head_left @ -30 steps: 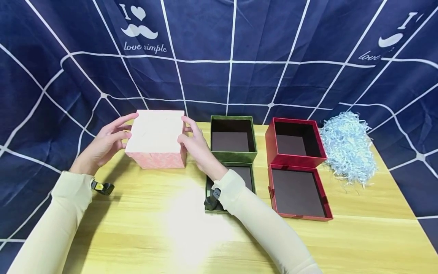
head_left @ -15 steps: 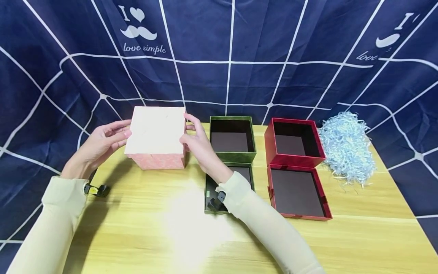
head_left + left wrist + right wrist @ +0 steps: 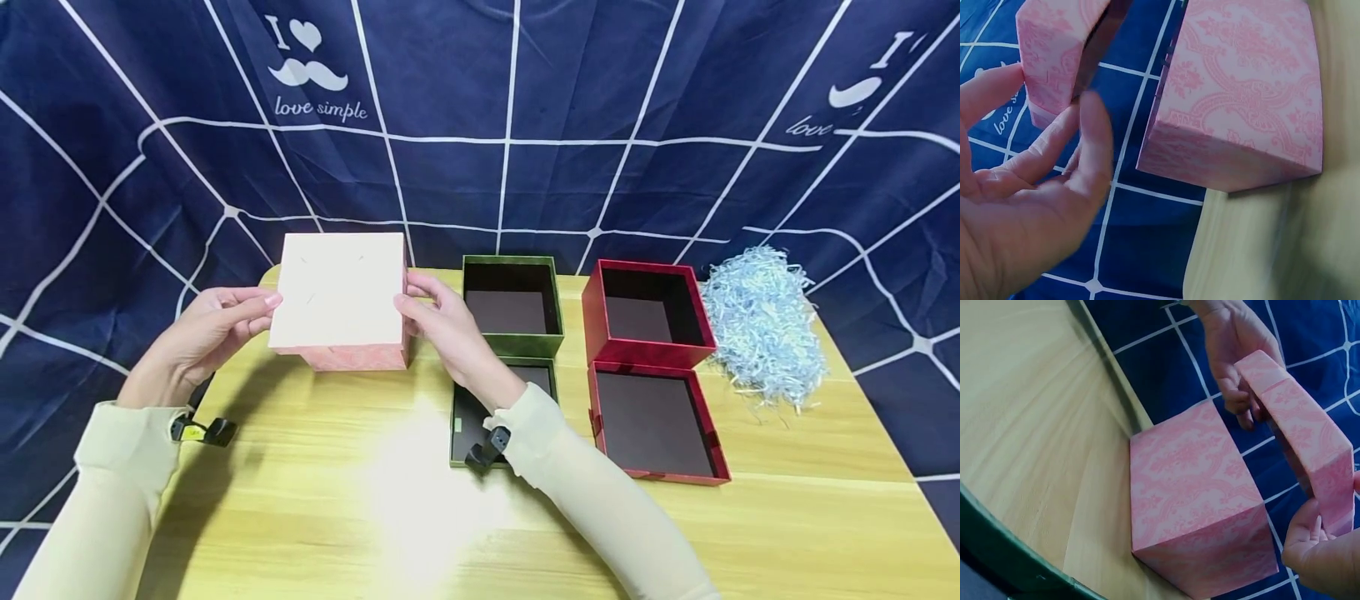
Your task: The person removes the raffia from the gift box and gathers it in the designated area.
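A pink patterned box lid (image 3: 337,287) is held level above its pink box (image 3: 358,360) at the left of the table. Both wrist views show air between the lid (image 3: 1054,56) and the box (image 3: 1191,481). My left hand (image 3: 210,333) pinches the lid's left side, thumb on one face and fingers on the other. At the opposite side, my right hand (image 3: 453,333) grips the lid by its edge, thumb at the near corner. The box stands upright on the wooden table, and the lid hides its opening in the head view.
Right of the pink box stand an open green box (image 3: 510,343) with its lid (image 3: 542,383) in front, and an open red box (image 3: 645,350) with its lid (image 3: 656,421). Light-blue shredded paper (image 3: 765,321) lies at far right. A navy cloth (image 3: 450,175) hangs behind.
The lid has risen off the box and shifted slightly left. My left hand has moved outward and down to the lid's side; my right hand's fingers have slid lower along its edge.
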Tool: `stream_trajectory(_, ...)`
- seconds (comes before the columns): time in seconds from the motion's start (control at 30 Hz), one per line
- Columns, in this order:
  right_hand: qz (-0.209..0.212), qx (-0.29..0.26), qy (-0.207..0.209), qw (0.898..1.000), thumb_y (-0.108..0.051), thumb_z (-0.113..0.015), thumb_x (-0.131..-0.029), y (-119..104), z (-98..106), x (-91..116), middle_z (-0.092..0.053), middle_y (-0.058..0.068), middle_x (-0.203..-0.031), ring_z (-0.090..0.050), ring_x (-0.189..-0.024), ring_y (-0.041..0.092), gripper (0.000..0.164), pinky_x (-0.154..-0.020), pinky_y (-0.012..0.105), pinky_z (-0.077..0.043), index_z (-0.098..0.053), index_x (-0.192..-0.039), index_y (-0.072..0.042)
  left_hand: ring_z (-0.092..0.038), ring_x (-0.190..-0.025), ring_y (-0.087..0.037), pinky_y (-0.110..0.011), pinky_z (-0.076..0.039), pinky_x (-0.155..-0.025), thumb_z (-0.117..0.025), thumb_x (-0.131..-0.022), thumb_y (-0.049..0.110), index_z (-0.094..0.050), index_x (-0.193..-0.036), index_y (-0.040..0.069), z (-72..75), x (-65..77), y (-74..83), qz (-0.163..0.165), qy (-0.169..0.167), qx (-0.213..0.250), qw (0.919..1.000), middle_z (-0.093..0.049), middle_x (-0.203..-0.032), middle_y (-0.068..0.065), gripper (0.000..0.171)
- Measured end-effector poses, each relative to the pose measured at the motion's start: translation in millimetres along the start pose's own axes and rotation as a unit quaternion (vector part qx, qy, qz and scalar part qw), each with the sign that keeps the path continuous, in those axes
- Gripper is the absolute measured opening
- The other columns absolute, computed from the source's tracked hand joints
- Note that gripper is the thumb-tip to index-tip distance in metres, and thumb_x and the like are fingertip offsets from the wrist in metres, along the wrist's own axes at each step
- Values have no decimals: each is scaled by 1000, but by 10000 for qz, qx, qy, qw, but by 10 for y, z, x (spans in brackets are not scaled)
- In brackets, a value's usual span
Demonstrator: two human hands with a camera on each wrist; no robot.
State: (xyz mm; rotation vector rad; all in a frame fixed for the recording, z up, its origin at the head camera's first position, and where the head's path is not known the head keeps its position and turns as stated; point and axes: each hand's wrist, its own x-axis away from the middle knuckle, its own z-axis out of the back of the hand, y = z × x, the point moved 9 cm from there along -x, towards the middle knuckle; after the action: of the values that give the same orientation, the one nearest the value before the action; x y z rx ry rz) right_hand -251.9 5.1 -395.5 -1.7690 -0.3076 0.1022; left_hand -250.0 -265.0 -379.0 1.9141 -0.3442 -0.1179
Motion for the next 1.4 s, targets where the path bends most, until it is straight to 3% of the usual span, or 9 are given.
stream_trajectory(0.23, -219, 113, 61, 9997, -16, -72, -106, 30, 30, 52, -67, 14, -138, -69, -106, 18, 41, -108, 38, -52, -68, -139, 8, -72, -88, -15, -28, -58, -79, -57, -107, -10, -81, -103, 1, -31, 104, 53, -221, 136, -414, 9988, -78, -97, -6, 27)
stream_trajectory(0.4, -121, 706, 197, 9972, -25, -77, -103, -15, 104, 108, -71, 3, -137, -67, -115, 16, 41, -111, 48, -50, -75, -138, -2, -66, -74, -13, -24, -51, -68, -59, -107, -9, -82, -101, 1, -69, 167, 71, -173, 274, -527, 9981, -75, -86, -5, 26)
stream_trajectory(0.5, 25, 1075, 125, 9941, -30, -77, -102, -69, 116, 141, -74, -5, -115, -63, -97, 14, 44, -94, 41, -54, -76, -139, -6, -65, -69, -13, -22, -51, -62, -58, -108, -9, -82, -102, 1, -103, 208, 95, -157, 270, -619, 9976, -74, -81, -6, 27)
stream_trajectory(0.6, 154, 1008, -137, 9947, -28, -76, -103, -104, 81, 171, -69, -3, -88, -56, -74, 13, 45, -72, 27, -48, -73, -142, -4, -65, -62, -13, -22, -50, -55, -57, -109, -8, -81, -106, 2, -131, 263, 124, -112, 173, -674, 9975, -75, -78, -8, 27)
stream_trajectory(0.67, 182, 830, -351, 9958, -26, -75, -105, -107, 50, 198, -64, 1, -76, -52, -64, 12, 47, -62, 22, -43, -70, -144, -2, -64, -57, -12, -21, -42, -47, -56, -110, -8, -80, -108, 3, -154, 301, 139, -58, 53, -726, 9973, -75, -77, -9, 27)
stream_trajectory(0.8, 108, 650, -617, 9959, -26, -73, -106, -81, 4, 266, -74, 5, -77, -61, -60, 9, 53, -56, 22, -45, -62, -152, 0, -69, -57, -14, -23, -33, -42, -53, -110, -9, -77, -114, 4, -222, 372, 178, -86, -312, -907, 9954, -78, -80, -15, 28)
stream_trajectory(0.97, -113, 690, -785, 9945, -24, -74, -106, -44, -50, 351, -82, 10, -92, -74, -65, 12, 61, -53, 23, -48, -54, -159, -3, -80, -75, -22, -24, -51, -50, -50, -110, -13, -72, -125, 3, -242, 471, 205, -193, -554, -914, 9941, -80, -92, -22, 31)
stream_trajectory(1.2, -112, 975, -912, 9910, -21, -73, -106, -73, -65, 459, -82, 15, -96, -81, -83, 21, 62, -57, 26, -54, -52, -163, -8, -81, -92, -28, -27, -60, -63, -39, -110, -18, -68, -130, 2, -280, 622, 109, -296, -997, -514, 9932, -78, -104, -28, 40)
stream_trajectory(1.4, -296, 1237, -1106, 9857, -23, -74, -105, -26, -69, 578, -83, 8, -101, -81, -97, 23, 64, -69, 32, -61, -51, -164, -14, -80, -101, -33, -32, -64, -71, -23, -113, -12, -69, -130, -4, -339, 764, 12, -283, -1497, -150, 9882, -76, -111, -31, 50)
